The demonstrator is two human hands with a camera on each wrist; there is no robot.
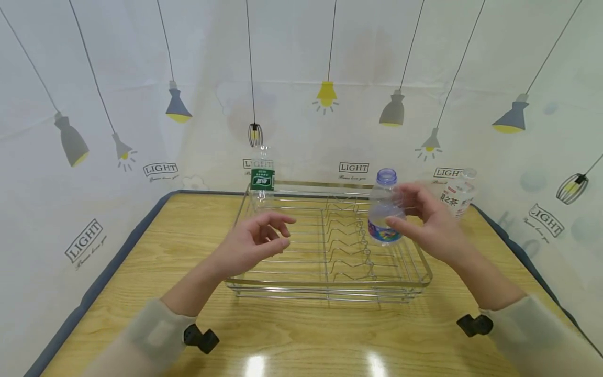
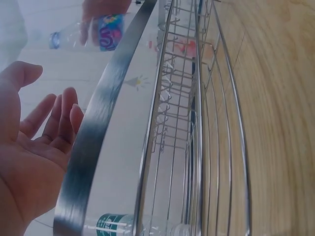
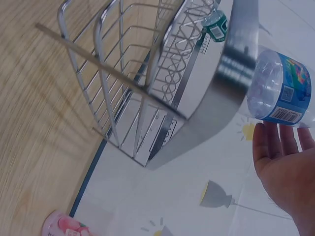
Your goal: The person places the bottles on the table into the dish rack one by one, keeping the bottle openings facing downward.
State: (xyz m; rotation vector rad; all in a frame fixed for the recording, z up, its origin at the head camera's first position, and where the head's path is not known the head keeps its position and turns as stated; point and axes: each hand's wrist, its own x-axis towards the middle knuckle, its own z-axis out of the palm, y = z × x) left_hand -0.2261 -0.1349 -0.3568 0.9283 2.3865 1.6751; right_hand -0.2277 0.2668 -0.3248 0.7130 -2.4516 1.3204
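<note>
A lamp-print sheet (image 1: 292, 47) rises behind the wood table (image 1: 301, 330), on which sits the wire rack (image 1: 330, 284). Over the rack's left half hangs the left hand (image 1: 254, 242), its fingers loosely bent, thumb apart, with nothing in its grasp, while the right hand (image 1: 432, 225), thumb and fingers partly spread to either side, holds the clear bottle (image 1: 382, 207) upright, capless, above the rack's right side. A pink-label bottle (image 1: 456, 198) stands right of the rack, beyond that hand, and a green-label bottle (image 1: 262, 179) stands upright at the rack's back left corner.
</note>
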